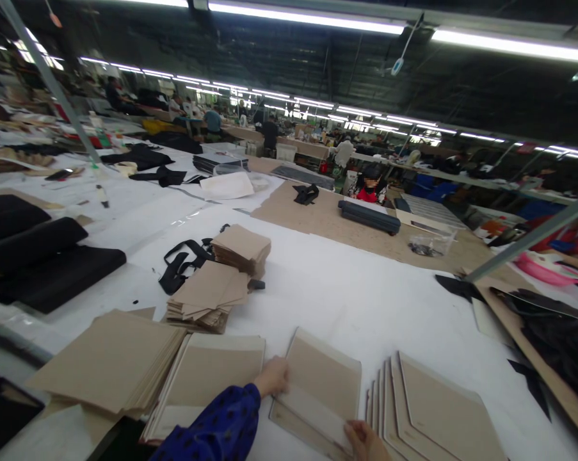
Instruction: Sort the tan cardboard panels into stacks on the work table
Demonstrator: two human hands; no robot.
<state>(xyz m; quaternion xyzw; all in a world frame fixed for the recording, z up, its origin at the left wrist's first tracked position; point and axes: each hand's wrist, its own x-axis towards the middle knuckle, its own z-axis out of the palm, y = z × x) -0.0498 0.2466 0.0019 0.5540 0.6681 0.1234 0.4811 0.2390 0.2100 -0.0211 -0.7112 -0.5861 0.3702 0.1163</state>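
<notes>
A tan cardboard panel with a pale strip along its far edge lies before me on the white table, slightly askew over another panel. My left hand, in a blue dotted sleeve, grips its left edge with bent fingers. At its near right corner, my right hand pinches the edge between thumb and fingers. Left of it is a stack of similar pale-edged panels, partly hidden by my sleeve. Fanned cardboard panels overlap to the right of my right hand.
A stack of plain cardboard sheets stands at near left. Smaller cardboard pieces are piled beyond, beside black straps. Black folded material lies far left. A metal post rises at right; a person sits across the table.
</notes>
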